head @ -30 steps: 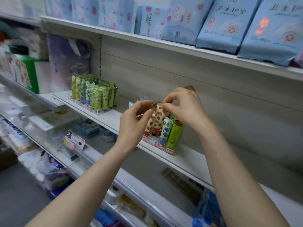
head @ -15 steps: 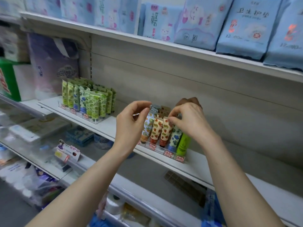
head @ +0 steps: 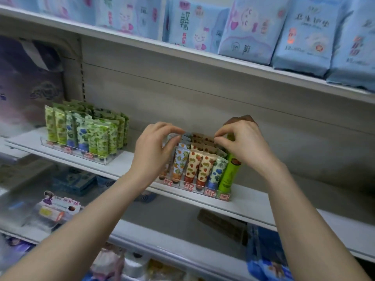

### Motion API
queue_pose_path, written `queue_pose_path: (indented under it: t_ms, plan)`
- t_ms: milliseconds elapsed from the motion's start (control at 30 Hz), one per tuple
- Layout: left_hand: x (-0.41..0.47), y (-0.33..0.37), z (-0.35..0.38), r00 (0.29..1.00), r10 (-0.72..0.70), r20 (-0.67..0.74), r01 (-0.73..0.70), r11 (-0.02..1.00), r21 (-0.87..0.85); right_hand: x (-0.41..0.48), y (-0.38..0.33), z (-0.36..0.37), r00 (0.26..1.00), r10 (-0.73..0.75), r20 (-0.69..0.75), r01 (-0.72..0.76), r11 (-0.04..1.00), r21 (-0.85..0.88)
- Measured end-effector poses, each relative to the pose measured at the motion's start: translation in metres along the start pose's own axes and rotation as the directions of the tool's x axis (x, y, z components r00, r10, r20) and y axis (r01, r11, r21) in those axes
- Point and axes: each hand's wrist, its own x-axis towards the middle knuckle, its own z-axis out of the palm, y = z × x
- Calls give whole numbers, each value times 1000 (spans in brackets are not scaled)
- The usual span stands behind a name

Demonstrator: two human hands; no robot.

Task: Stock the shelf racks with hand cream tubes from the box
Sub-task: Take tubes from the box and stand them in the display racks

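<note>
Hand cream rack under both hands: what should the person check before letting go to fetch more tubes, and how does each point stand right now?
1. Front-row tubes upright, caps down, in the clear rack: ok.
2. Rack fully on the shelf: ok, though close to its front edge.
3. Back-row tubes seated: cannot tell; the right hand pinches at their tops.
4. Left hand free of the tubes: cannot tell; its curled fingers hide the contact.
5. Free slots in the rack: cannot tell; the hands cover the rows.
6. The box within reach: cannot tell; it is not in view.
</note>
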Motion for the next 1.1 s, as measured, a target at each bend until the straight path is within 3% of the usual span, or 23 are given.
queue_pose_path:
  t_ms: [133,333,633,700,933,1100]
  plan:
    - [25,-11,-5,977,47,206,-65,994,82,10,-7,-5,1000,19,-6,-19,999,-29]
    - [60,-8,7,904,113,412,-162,983,85,18,-27,7,991,72,111,-60,993,-104]
    - [83,-15,29,868,60,494,-86,996,31,36,3,11,974,173,146,-161,983,-86]
    - [91,-13,33,862,22,506,-45,998,34,48,11,8,972,151,178,-135,986,-97]
    - [105,-9,51,740,-59,670,-67,985,161,65,13,16,961,32,273,10,988,-151]
    - [108,-3,59,678,-80,731,-89,978,190,67,12,20,936,40,350,37,977,-212]
